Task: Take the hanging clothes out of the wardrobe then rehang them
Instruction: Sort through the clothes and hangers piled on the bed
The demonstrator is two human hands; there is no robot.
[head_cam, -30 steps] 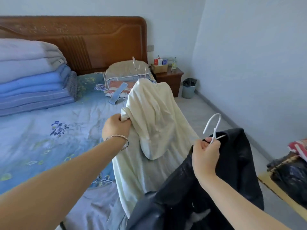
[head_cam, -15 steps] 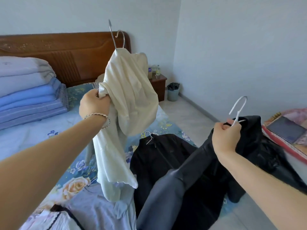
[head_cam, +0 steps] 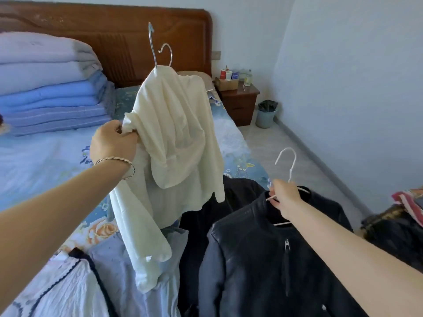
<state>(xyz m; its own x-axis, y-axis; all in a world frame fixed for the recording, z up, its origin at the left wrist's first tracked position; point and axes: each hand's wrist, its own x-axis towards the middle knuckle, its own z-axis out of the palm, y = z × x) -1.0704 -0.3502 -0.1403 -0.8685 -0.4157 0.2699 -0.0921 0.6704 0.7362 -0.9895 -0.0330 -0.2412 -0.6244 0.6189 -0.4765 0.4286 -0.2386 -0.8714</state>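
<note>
Since half a second ago, the dark jacket point(head_cam: 263, 259) is turning so that its zipped front is facing us, while the cream garment point(head_cam: 174, 124) is staying raised above the bed point(head_cam: 45, 156).

We are holding up both pieces. Our left hand point(head_cam: 113, 143), wearing a bracelet point(head_cam: 116, 160), is bunching one shoulder of the cream garment, its fingers point(head_cam: 119, 128) curling tight round the cloth. That garment is hanging near the centre of our view, and two metal hanger hooks point(head_cam: 166, 53) are sticking up from its neck toward 12 o'clock. Our right hand point(head_cam: 285, 197), at about 4 o'clock, is pinching the white hanger point(head_cam: 286, 161) just under its hook, fingers point(head_cam: 273, 191) closing on the wire. The dark jacket is hanging from that hanger and spreading down toward 5 o'clock.

Behind the jacket, a black garment point(head_cam: 229, 197) is lying on the bed, and a light blue garment point(head_cam: 114, 271) is lying at 7 o'clock beside a white piece with dark trim point(head_cam: 68, 289). Folded quilts point(head_cam: 45, 88) are stacking up at 10 o'clock against the wooden headboard point(head_cam: 114, 30). A nightstand point(head_cam: 240, 101) is standing at 1 o'clock with a bin point(head_cam: 265, 113) just beside it.
</note>
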